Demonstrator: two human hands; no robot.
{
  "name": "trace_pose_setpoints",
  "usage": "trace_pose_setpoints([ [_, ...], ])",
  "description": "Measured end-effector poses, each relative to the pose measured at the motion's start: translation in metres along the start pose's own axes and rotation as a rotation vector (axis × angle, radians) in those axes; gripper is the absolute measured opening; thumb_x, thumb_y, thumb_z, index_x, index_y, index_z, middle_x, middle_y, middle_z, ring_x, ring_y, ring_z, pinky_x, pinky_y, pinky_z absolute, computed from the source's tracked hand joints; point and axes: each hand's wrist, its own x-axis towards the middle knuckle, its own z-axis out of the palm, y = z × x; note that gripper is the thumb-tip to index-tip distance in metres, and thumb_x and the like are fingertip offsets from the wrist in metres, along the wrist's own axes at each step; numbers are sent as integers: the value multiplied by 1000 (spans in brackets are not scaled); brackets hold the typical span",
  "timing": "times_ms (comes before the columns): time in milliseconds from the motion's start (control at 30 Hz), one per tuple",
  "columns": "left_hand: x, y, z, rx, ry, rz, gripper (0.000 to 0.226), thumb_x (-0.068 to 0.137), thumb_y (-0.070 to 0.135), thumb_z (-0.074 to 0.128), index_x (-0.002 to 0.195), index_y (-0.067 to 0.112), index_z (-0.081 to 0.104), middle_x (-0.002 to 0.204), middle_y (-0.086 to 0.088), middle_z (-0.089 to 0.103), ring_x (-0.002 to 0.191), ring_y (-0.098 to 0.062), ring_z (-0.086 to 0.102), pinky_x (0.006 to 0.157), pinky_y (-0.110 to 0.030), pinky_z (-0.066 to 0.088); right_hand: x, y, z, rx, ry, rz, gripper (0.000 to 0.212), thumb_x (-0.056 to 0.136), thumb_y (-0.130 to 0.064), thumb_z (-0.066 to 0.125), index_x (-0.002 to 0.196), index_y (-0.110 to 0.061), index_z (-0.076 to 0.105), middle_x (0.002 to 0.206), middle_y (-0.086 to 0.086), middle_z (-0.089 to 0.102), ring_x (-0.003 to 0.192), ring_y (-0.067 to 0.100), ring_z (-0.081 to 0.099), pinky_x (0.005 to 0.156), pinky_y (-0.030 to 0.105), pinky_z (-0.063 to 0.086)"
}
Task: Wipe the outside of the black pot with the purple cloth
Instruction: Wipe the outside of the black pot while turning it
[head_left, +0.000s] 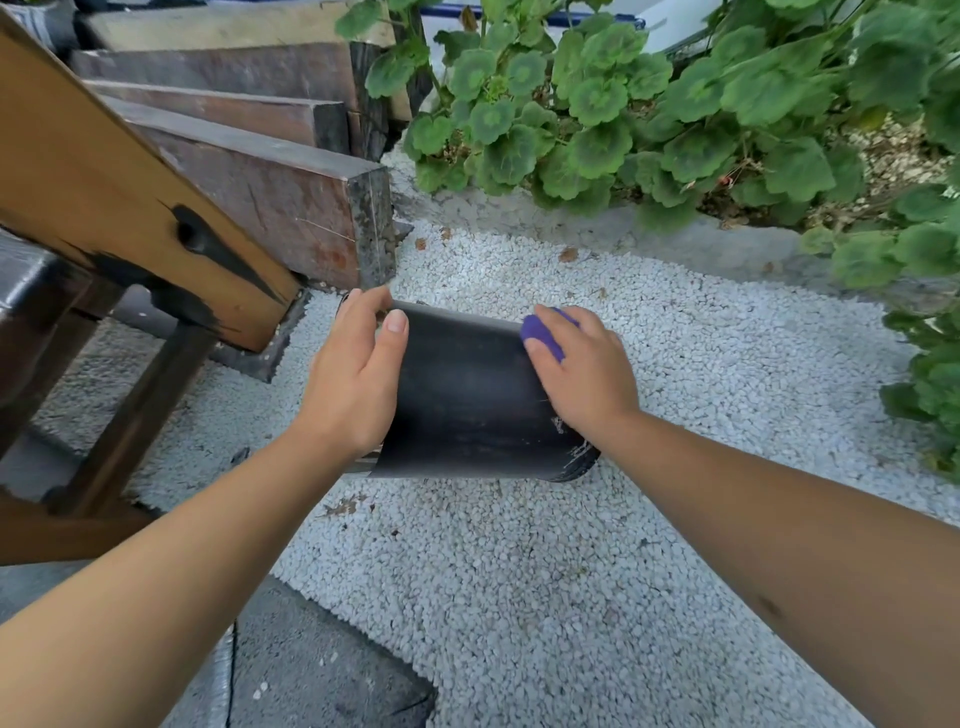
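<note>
A black pot (467, 400) is held in the air above white gravel, lying on its side with its smooth wall facing me. My left hand (353, 379) grips the pot's left end, thumb on top of the wall. My right hand (584, 371) presses a purple cloth (540, 332) against the pot's upper right side. Only a small bunched part of the cloth shows between my fingers. White scuffs mark the pot's lower right edge. The pot's opening is hidden.
White gravel (519, 571) covers the ground. Wooden steps and a slanted beam (130, 197) stand close on the left. Green leafy plants (649, 114) fill the back and right. A dark paving slab (311, 670) lies at the lower left.
</note>
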Motion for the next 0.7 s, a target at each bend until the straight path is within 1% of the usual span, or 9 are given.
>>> trace_pose_setpoints([
  [67, 3, 1, 1, -3, 0, -5, 66, 93, 58, 20, 143, 19, 38, 149, 4, 39, 142, -14, 27, 114, -39, 23, 3, 13, -2, 24, -2, 44, 49, 96, -52, 40, 142, -36, 44, 144, -3, 42, 124, 31, 43, 96, 36, 39],
  [167, 4, 4, 2, -23, 5, 12, 66, 92, 61, 19, 140, 20, 41, 137, 12, 43, 130, -4, 34, 106, -33, 27, 5, 15, 0, 43, 31, 101, 48, 97, -47, 44, 142, -31, 46, 146, 1, 41, 124, 33, 44, 101, 39, 39],
  [267, 6, 3, 3, -75, 20, -29, 67, 92, 62, 19, 139, 21, 42, 136, 12, 45, 132, -7, 35, 106, -30, 26, 7, 5, 1, 109, 88, 116, 47, 97, -45, 47, 141, -30, 48, 147, -2, 40, 126, 28, 43, 102, 36, 37],
  [367, 9, -2, 0, -136, 46, -92, 72, 89, 66, 19, 142, 23, 41, 141, 10, 44, 128, -3, 36, 104, -23, 24, 6, -20, 4, 187, 129, 87, 47, 95, -47, 47, 140, -33, 49, 144, -8, 40, 125, 20, 44, 102, 32, 37],
  [433, 11, -5, -2, -172, 41, -124, 76, 86, 69, 20, 143, 23, 39, 145, 8, 43, 132, -6, 36, 108, -26, 25, 4, -46, 5, 226, 125, 56, 48, 94, -48, 47, 139, -34, 49, 144, -8, 41, 125, 20, 45, 102, 33, 37],
  [500, 11, -5, -1, -219, 54, -129, 75, 86, 67, 22, 142, 21, 41, 142, 7, 44, 133, -8, 38, 113, -32, 26, -3, -75, 4, 240, 112, -11, 46, 93, -46, 49, 137, -34, 52, 144, -6, 44, 125, 24, 45, 104, 35, 37],
  [567, 10, 1, 2, -236, 72, -83, 70, 88, 63, 23, 137, 17, 46, 134, 5, 48, 127, -8, 43, 111, -31, 30, -15, -107, 3, 278, 130, -118, 43, 91, -41, 54, 133, -31, 56, 139, -2, 49, 119, 29, 49, 102, 37, 39],
  [633, 8, 6, 5, -263, 72, -4, 59, 92, 57, 23, 121, 16, 55, 119, 2, 55, 110, -5, 50, 99, -27, 38, -29, -134, 5, 330, 173, -228, 38, 91, -35, 53, 128, -29, 61, 134, 0, 53, 111, 31, 53, 96, 37, 42],
  [700, 7, 7, 5, -284, 83, 1, 44, 95, 54, 24, 104, 26, 56, 103, 10, 58, 94, 4, 52, 87, -21, 42, -36, -148, 6, 361, 175, -269, 35, 93, -31, 51, 126, -30, 62, 134, -1, 53, 107, 31, 52, 93, 39, 44],
])
